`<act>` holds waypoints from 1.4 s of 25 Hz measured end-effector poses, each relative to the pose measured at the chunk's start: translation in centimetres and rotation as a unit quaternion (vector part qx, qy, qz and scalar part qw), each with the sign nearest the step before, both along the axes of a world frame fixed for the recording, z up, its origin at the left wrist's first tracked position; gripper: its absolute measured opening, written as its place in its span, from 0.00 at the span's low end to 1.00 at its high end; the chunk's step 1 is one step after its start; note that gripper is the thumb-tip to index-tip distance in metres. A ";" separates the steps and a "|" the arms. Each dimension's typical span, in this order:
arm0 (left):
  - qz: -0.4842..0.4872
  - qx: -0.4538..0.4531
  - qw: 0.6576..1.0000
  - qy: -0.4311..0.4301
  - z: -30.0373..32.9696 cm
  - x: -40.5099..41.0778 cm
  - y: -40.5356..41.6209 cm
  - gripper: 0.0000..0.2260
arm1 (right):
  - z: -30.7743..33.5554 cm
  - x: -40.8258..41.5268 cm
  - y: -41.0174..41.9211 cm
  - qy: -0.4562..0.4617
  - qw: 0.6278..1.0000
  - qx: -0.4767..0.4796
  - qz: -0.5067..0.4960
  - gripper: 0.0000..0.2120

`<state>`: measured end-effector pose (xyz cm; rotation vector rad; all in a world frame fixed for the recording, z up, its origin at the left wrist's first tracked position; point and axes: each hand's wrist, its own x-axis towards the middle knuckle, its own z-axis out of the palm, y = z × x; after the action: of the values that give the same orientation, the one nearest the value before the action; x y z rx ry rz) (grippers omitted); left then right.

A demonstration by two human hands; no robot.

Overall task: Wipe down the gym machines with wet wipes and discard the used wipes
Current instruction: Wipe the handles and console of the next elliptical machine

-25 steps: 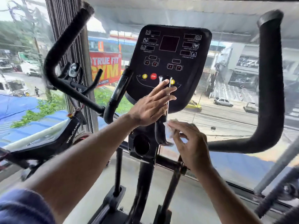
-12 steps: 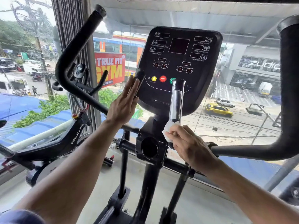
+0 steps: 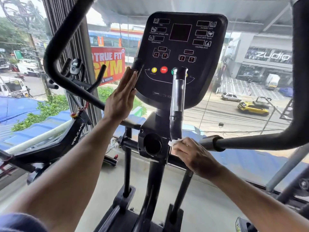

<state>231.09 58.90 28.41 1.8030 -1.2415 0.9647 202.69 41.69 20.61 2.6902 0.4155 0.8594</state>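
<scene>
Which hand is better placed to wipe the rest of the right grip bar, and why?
Right. The right hand already holds the wet wipe at the grip bar base; the left hand rests flat against the console edge, without a wipe.

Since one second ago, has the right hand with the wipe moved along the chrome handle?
Yes. The right hand with the wipe went down the chrome handle, from beside its middle to its base, beside the black hub.

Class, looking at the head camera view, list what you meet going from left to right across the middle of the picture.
Spin bike → left hand → console → chrome grip → right hand holding the wet wipe → right handlebar.
</scene>
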 end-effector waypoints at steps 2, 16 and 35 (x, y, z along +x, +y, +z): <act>-0.004 0.003 1.000 0.001 0.0 0.0 -0.2 0.24 | 1.0 -0.3 1.0 -0.035 0.997 0.067 0.014 0.09; 0.004 -0.006 1.000 0.026 -0.6 0.5 -0.2 0.25 | 5.6 1.8 2.2 -0.031 0.993 -0.117 0.003 0.09; -0.016 -0.034 0.999 0.009 -0.1 -0.1 -0.3 0.22 | 0.3 4.8 10.4 -0.287 0.181 0.936 0.092 0.09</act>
<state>231.00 58.64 28.27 1.7310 -1.2082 0.9592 207.52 52.14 20.90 -0.4328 0.4404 -0.9965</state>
